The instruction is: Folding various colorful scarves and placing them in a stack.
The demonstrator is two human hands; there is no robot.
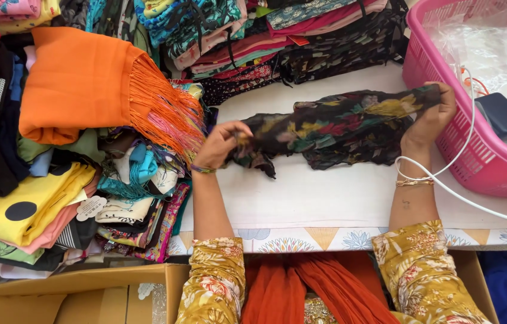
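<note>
Two hands [220, 144] [430, 120], one dark floral scarf [337, 126], one pink basket [445, 144], one orange fringed scarf [85, 84], two cardboard boxes [55, 294] [475, 276].

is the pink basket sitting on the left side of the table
No, the pink basket stands at the right edge, beside the right hand holding the dark floral scarf.

Both hands stretch a dark floral scarf [337, 123] across the white table [325, 198]. The left hand [220, 144] pinches one end beside a heap of folded fabrics, where an orange fringed shawl [85, 81] lies on top. The right hand [430, 120] grips the other end against a pink plastic basket [475, 162]. A white cable [445, 186] runs past the right wrist.
</note>
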